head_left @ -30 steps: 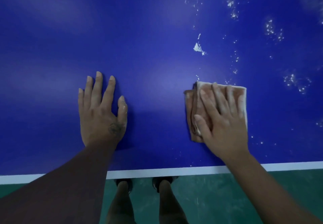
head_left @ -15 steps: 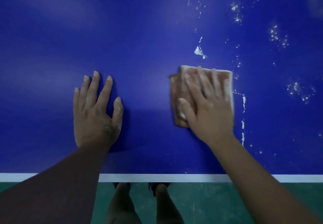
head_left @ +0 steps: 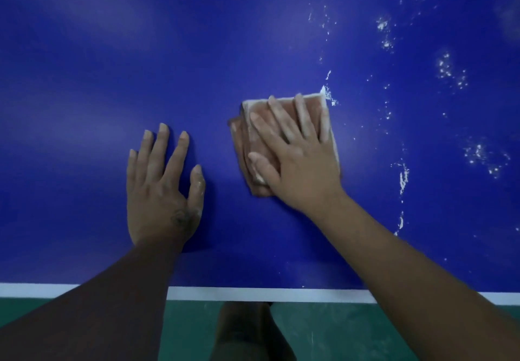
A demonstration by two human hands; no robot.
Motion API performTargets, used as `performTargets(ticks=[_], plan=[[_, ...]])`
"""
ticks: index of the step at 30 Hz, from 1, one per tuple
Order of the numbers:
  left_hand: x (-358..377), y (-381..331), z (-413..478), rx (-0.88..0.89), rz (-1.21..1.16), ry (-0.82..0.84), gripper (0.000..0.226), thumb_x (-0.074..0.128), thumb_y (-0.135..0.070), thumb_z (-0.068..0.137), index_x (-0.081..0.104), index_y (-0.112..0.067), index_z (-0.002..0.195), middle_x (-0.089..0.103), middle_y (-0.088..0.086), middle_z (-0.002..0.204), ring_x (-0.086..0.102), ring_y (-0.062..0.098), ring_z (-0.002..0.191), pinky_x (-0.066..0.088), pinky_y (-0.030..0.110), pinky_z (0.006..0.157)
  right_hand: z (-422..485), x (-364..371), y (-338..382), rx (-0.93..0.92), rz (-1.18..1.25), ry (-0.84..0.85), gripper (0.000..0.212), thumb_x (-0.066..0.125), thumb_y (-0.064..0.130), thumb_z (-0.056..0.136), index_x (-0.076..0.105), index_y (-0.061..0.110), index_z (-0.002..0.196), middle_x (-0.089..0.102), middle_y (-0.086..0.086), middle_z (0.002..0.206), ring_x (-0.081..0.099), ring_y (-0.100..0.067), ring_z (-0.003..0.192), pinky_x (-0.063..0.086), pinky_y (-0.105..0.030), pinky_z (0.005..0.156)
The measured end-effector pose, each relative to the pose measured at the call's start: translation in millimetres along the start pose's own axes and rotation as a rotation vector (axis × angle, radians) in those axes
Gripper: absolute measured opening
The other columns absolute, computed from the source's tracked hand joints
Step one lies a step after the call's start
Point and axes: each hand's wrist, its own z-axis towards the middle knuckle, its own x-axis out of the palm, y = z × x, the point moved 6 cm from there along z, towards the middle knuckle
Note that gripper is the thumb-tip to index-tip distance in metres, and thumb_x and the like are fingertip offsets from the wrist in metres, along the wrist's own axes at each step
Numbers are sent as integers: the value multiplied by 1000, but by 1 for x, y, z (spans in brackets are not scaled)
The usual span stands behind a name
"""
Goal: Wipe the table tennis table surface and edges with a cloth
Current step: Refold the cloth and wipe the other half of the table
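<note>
A blue table tennis table (head_left: 197,65) fills the view, with a white line along its near edge (head_left: 253,294). A folded pinkish-brown cloth (head_left: 242,146) lies on the surface right of centre. My right hand (head_left: 298,163) presses flat on the cloth, fingers straight and spread. My left hand (head_left: 160,191) rests flat on the bare blue surface to the left of the cloth, a short gap between them. White powdery specks (head_left: 450,70) dot the table at the right, and a thin white streak (head_left: 403,177) runs down the surface right of my right wrist.
Green floor (head_left: 323,332) lies below the table's near edge, where my legs (head_left: 247,329) stand. The table's left half shows smooth blue with soft light reflections.
My right hand has slid the cloth leftward and away from me, leaving a thin white streak where the cloth's right edge was. My left hand has stayed flat in place.
</note>
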Motion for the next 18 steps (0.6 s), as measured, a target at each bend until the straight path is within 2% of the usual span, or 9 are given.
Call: performTargets(ticks=[2, 6, 9, 15, 18], plan=[[0, 0, -1, -2, -3, 6, 61, 43, -44, 113, 41, -20, 169, 27, 7, 180, 16, 27, 170, 14, 54, 137, 10, -4, -31, 53, -28, -16, 63, 39, 64, 108, 41, 35, 165, 30, 3, 176, 16, -35, 166, 11, -68, 129], [0, 0, 1, -5, -23, 2, 60, 45, -41, 112, 44, -19, 167, 28, 8, 179, 18, 28, 169, 16, 56, 136, -11, -19, -109, 274, -75, -16, 63, 36, 60, 111, 32, 34, 169, 27, 1, 177, 13, -36, 166, 9, -68, 129], [1, 1, 1, -3, -20, 7, 59, 44, -41, 112, 45, -18, 167, 30, 9, 179, 19, 30, 169, 16, 57, 136, -33, -23, -119, 379, -96, 35, 66, 31, 58, 111, 21, 34, 172, 19, -1, 180, 6, -38, 166, 6, -70, 128], [2, 4, 1, -1, -8, 11, 60, 42, -40, 113, 43, -17, 168, 29, 10, 179, 19, 30, 169, 18, 58, 136, 11, -2, -22, 124, -85, 54, 65, 36, 61, 110, 28, 36, 170, 21, -1, 179, 8, -36, 167, 7, -70, 129], [0, -2, 2, -11, 1, 46, 61, 43, -38, 111, 43, -15, 168, 30, 11, 178, 19, 33, 168, 20, 61, 134, 53, 4, 2, 87, -10, 32, 65, 39, 62, 110, 34, 35, 168, 21, 2, 179, 7, -32, 167, 6, -66, 130]])
